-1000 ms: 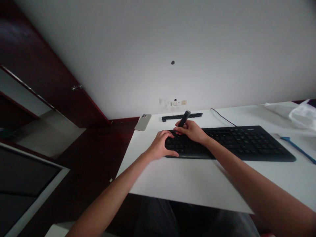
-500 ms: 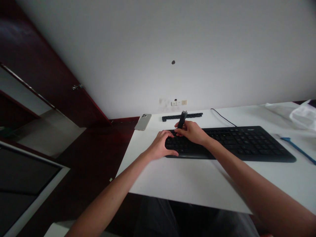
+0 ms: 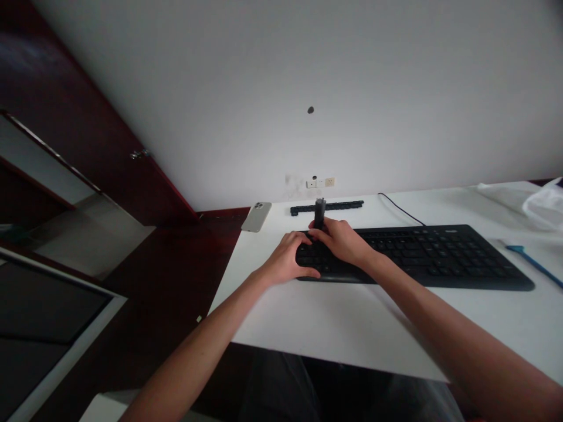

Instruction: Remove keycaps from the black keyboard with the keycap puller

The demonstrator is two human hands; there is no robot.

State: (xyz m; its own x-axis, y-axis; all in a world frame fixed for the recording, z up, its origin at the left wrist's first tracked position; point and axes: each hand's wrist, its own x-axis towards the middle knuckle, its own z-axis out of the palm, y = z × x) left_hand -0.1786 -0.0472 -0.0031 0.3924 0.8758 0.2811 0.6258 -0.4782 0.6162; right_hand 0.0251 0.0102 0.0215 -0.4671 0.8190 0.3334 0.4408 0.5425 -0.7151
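Nearest, on the white desk [image 3: 281, 328], the left hand [image 3: 285, 259] lies spread over the left keys of a black keyboard [image 3: 444, 258], its fingertips touching the right hand [image 3: 341, 240]. That hand pinches a dark stick-shaped object [image 3: 319, 212] upright between thumb and fingers, above the keyboard's far edge. Farther off lie a black strip [image 3: 343, 204] and a phone [image 3: 255, 217]; a blue-handled tool [image 3: 532, 264] lies right.
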